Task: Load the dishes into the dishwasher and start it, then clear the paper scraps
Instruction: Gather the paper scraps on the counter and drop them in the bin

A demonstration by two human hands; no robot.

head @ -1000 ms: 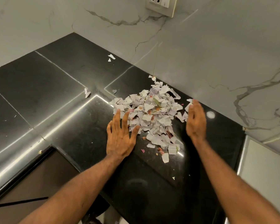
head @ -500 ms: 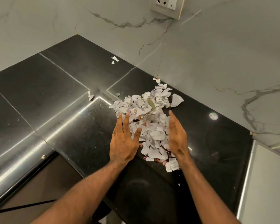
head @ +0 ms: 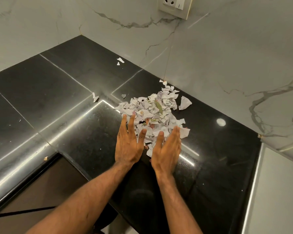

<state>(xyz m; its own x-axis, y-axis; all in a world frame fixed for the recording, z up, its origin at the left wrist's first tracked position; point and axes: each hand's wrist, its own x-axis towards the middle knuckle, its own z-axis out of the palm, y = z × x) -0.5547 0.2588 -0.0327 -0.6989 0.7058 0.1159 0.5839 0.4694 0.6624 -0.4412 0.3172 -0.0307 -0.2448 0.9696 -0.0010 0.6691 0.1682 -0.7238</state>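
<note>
Paper scraps: one loose heap of torn white pieces on the black countertop, close to its rear edge, where it meets the marble wall. Print shows on some pieces.
View: head camera, the only view. All entries below are read from it.
Left hand: palm down on the countertop, on the front-edge side of the heap. The fingers are straight and spread, with the tips touching the outer pieces. Nothing is gripped.
Right hand: on the countertop beside the left hand and tilted partly onto its edge. The fingers are straight and together, with the tips against the heap. Nothing is gripped.
Foreign matter: a green leaf-like bit lies in the heap. I cannot identify it.
Strays: two small pieces lie toward the countertop's rear corner. One piece lies mid-countertop. One larger piece lies near the rear edge, just apart from the heap.
Dishwasher stage: no dishes or dishwasher are in view, so I cannot confirm this stage. I judge it finished, since my hands are on the scraps.
Scrap stage: I judge this in progress. The scraps are gathered but not yet lifted, and every piece seen lies on the countertop.
Remaining: close both hands around the heap, lift it off the countertop, collect the strays and dispose of everything. No bin is in view.
</note>
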